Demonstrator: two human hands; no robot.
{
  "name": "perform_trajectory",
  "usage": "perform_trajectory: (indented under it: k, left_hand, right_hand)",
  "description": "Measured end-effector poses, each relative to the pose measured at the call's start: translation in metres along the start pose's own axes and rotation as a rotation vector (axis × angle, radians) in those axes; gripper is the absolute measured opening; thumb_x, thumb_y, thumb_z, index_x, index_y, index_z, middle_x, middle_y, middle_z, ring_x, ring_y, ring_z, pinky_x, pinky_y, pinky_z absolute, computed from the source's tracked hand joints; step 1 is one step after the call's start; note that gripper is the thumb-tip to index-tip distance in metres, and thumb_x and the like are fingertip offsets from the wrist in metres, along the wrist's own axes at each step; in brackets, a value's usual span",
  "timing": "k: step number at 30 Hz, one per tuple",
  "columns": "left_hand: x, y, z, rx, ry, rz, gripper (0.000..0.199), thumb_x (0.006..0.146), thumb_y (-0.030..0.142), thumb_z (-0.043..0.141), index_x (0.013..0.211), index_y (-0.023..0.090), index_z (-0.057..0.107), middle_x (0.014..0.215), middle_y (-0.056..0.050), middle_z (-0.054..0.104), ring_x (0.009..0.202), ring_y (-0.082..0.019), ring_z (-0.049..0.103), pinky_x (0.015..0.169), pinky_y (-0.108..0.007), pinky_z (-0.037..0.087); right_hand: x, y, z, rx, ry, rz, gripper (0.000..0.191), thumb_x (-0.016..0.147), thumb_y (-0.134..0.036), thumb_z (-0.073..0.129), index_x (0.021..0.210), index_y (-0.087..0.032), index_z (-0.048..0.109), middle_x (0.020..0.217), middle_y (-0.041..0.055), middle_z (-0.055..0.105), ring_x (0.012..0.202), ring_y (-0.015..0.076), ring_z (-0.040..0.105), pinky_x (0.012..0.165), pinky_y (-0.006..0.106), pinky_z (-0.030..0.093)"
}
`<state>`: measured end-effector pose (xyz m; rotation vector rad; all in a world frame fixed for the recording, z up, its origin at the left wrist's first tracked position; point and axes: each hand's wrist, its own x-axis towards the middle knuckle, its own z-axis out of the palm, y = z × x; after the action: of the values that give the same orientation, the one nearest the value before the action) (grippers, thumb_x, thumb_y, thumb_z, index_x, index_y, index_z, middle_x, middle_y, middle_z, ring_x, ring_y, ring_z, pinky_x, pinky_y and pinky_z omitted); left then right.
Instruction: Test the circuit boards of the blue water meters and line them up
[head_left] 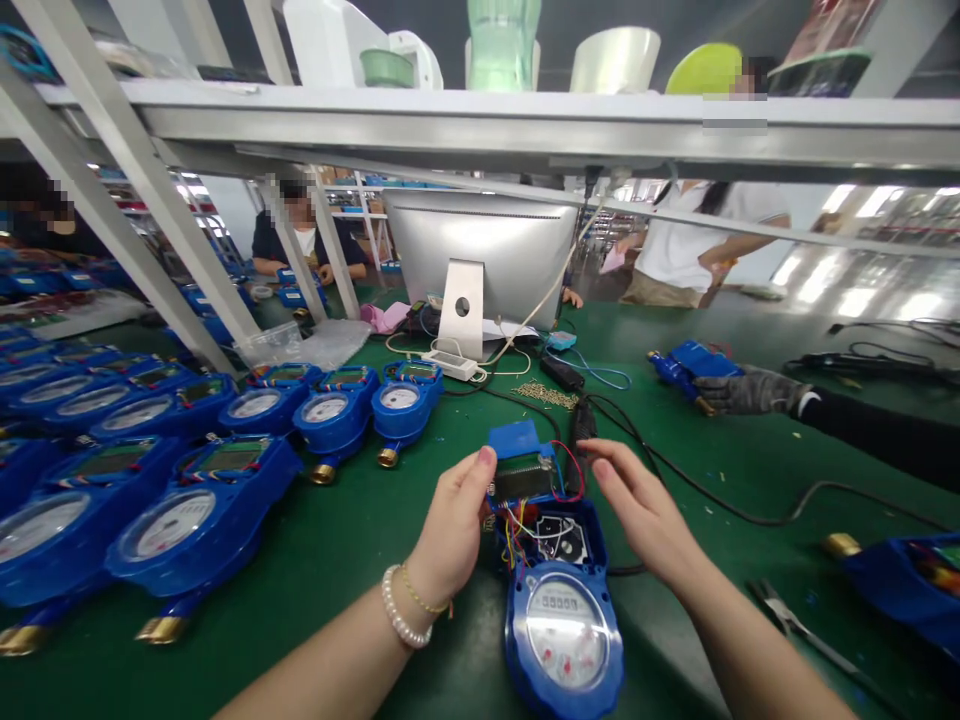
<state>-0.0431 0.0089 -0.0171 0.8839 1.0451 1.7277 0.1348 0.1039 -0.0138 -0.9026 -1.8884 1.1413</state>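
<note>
A blue water meter (517, 640) with a round dial lies in front of me, its upper housing uncovered. Colored wires (517, 535) run out of the housing to a circuit board with a display (525, 482). My left hand (450, 525) pinches this board by its left edge, raised above the housing. Behind the board is a flat blue piece (514, 437). To the board's right, my right hand (649, 505) is open beside a looping red wire (583, 480); whether a fingertip touches the wire is unclear. A black tool handle (582, 425) lies just behind those fingers.
Several blue meters (176, 515) stand in rows at left. Small brass screws (546, 394) lie behind the tool, before a monitor (480, 240). Pliers (795, 620) and another meter (907, 585) are at right. A co-worker's gloved hand (754, 390) holds a meter. A shelf (480, 125) spans overhead.
</note>
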Motion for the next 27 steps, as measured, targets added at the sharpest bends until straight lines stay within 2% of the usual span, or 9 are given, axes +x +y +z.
perform_trajectory:
  k: [3,5,7,10,14,16,19,24,27]
  left_hand:
    - [0.001,0.009,0.0,0.013,-0.069,-0.05,0.035,0.093,0.043,0.05,0.097,0.015,0.069,0.081,-0.004,0.066,0.08,-0.018,0.058,0.075,-0.028,0.047]
    - [0.002,0.011,0.003,0.023,-0.113,-0.08,0.035,0.092,0.044,0.051,0.094,0.015,0.069,0.077,-0.002,0.063,0.075,-0.016,0.056,0.072,-0.027,0.046]
    - [0.003,0.012,0.004,0.028,-0.148,-0.106,0.035,0.092,0.045,0.051,0.091,0.015,0.069,0.073,-0.001,0.061,0.07,-0.014,0.054,0.068,-0.025,0.044]
    - [0.005,0.011,0.003,0.038,-0.181,-0.13,0.035,0.092,0.046,0.05,0.085,0.015,0.066,0.071,0.0,0.059,0.067,-0.012,0.052,0.064,-0.023,0.043]
    - [-0.001,0.013,-0.002,0.04,-0.245,-0.13,0.032,0.089,0.046,0.055,0.093,0.015,0.064,0.083,-0.002,0.064,0.078,-0.014,0.057,0.075,-0.025,0.047]
    - [-0.007,0.016,-0.001,0.095,-0.285,-0.123,0.033,0.083,0.041,0.065,0.104,0.016,0.061,0.094,-0.004,0.067,0.086,-0.017,0.059,0.082,-0.029,0.047]
    - [-0.016,0.021,0.006,0.315,-0.278,-0.088,0.048,0.073,0.03,0.076,0.116,0.02,0.056,0.102,-0.004,0.068,0.091,-0.019,0.061,0.084,-0.03,0.047]
    - [-0.025,0.019,0.016,0.511,-0.2,-0.108,0.056,0.073,0.021,0.072,0.124,0.029,0.05,0.114,-0.002,0.066,0.104,-0.022,0.061,0.092,-0.036,0.048]
    - [-0.024,0.014,0.015,0.604,-0.181,-0.132,0.063,0.071,0.016,0.068,0.128,0.031,0.047,0.116,-0.002,0.065,0.108,-0.024,0.06,0.096,-0.042,0.046]
  right_hand:
    - [-0.003,-0.026,-0.009,-0.083,0.048,-0.178,0.046,0.086,-0.053,0.054,0.122,-0.024,0.056,0.13,0.0061,0.053,0.122,0.0235,0.045,0.106,0.038,0.031]
    - [-0.005,-0.036,-0.006,-0.152,0.008,-0.241,0.043,0.085,-0.046,0.059,0.123,-0.027,0.056,0.125,0.0045,0.057,0.117,0.022,0.05,0.101,0.036,0.037]
    - [-0.006,-0.038,0.0,-0.188,0.006,-0.234,0.036,0.084,-0.038,0.063,0.118,-0.028,0.06,0.11,0.0037,0.064,0.101,0.0197,0.059,0.09,0.033,0.045]
    - [-0.008,-0.031,0.01,-0.151,0.082,-0.206,0.025,0.084,-0.034,0.064,0.108,-0.027,0.064,0.087,0.0015,0.068,0.079,0.015,0.062,0.072,0.026,0.05]
    - [-0.016,-0.019,0.017,-0.064,0.16,-0.193,0.021,0.084,-0.032,0.065,0.104,-0.027,0.065,0.078,-0.0005,0.068,0.069,0.0109,0.063,0.061,0.018,0.05]
    - [-0.021,-0.014,0.019,-0.018,0.218,-0.185,0.02,0.084,-0.031,0.065,0.104,-0.027,0.066,0.078,-0.0007,0.068,0.069,0.0099,0.063,0.061,0.017,0.051]
    - [-0.028,-0.008,0.023,0.045,0.317,-0.187,0.018,0.085,-0.028,0.064,0.103,-0.028,0.066,0.083,-0.0007,0.069,0.071,0.0086,0.064,0.062,0.014,0.052]
    - [-0.037,-0.003,0.029,0.139,0.455,-0.218,0.016,0.082,-0.024,0.068,0.097,-0.027,0.069,0.089,0.0006,0.069,0.078,0.0096,0.065,0.069,0.014,0.053]
    - [-0.04,0.002,0.028,0.234,0.484,-0.15,0.014,0.08,-0.025,0.07,0.094,-0.025,0.07,0.085,0.0015,0.07,0.072,0.0094,0.067,0.065,0.013,0.054]
